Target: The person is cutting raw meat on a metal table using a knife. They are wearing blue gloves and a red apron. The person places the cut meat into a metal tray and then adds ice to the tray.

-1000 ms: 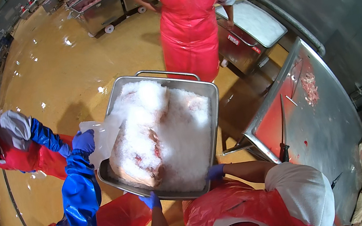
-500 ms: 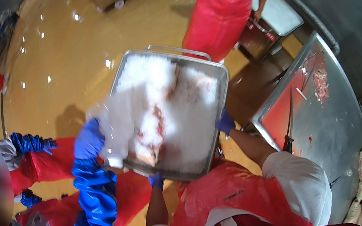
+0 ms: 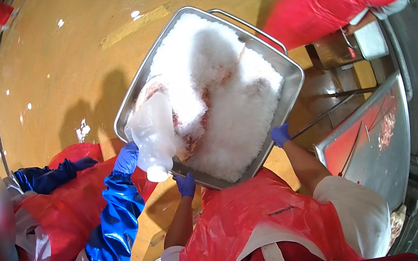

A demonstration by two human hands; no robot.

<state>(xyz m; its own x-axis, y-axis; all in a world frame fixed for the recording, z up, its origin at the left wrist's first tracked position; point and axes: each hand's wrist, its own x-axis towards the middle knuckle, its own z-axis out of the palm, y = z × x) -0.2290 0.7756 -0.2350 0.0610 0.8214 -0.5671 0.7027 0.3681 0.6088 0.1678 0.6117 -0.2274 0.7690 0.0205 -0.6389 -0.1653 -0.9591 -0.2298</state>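
Head view: at nine o'clock a co-worker's blue-gloved hand [image 3: 126, 159] grips a clear plastic bag [image 3: 154, 135] draped over the near-left rim of a steel tray [image 3: 289, 78] heaped with crushed ice [image 3: 226, 99] (pinkish meat shows through). Just past six o'clock, the left hand [image 3: 186, 184] closes on the tray's near edge. Toward four o'clock, the right hand [image 3: 280, 134] clamps the near-right rim, the tray tilted above the yellow floor [image 3: 52, 63].

The steel tray [image 3: 289, 80], heaped with ice [image 3: 224, 88], fills the middle. At nine o'clock a co-worker's blue-gloved hand [image 3: 126, 159] and a clear plastic bag [image 3: 154, 134] crowd its edge. The steel table [image 3: 387, 155] blocks four o'clock. Open yellow floor [image 3: 62, 61] lies toward eleven o'clock.
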